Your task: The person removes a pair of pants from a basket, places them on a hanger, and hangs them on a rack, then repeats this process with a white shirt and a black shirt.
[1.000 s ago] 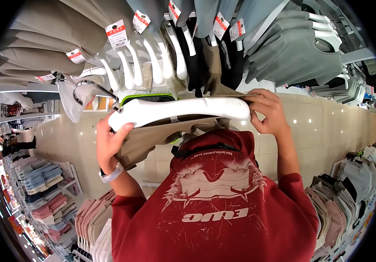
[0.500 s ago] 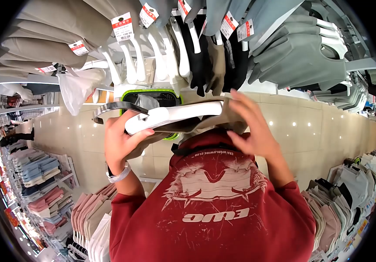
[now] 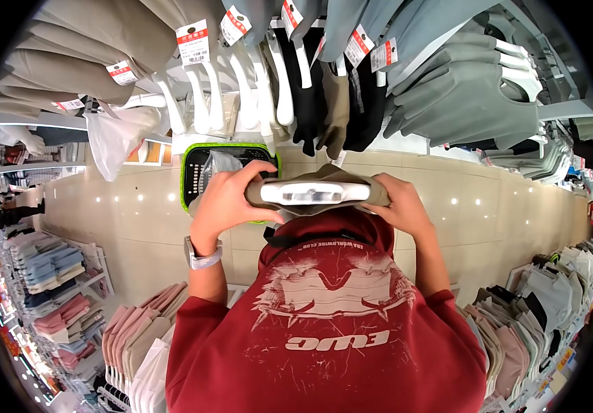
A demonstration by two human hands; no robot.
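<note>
A white hanger [image 3: 314, 193] sits inside the neck opening of a taupe garment [image 3: 327, 173], held level in front of my chest. My left hand [image 3: 231, 201] grips the left shoulder of the garment, fingers over the top and thumb below. At the other shoulder, my right hand [image 3: 398, 203] pinches the cloth near the hanger's end. The hanger's hook is hard to make out. Just beyond my left hand, a black basket with a green rim [image 3: 185, 180] holds something in clear plastic and is partly covered by that hand.
Taupe clothes [image 3: 76, 51] and white hangers [image 3: 215, 103] hang on the rack ahead, with black garments [image 3: 308, 96] beside them. Grey-green tops [image 3: 461, 96] hang at the right. A white plastic bag [image 3: 114, 138] hangs at left. Folded clothes [image 3: 52, 268] fill shelves behind.
The hanger has gone from lying across the garment to inside its neck, now seen level. My left hand has shifted right onto the cloth; my right hand has closed on the right shoulder.
</note>
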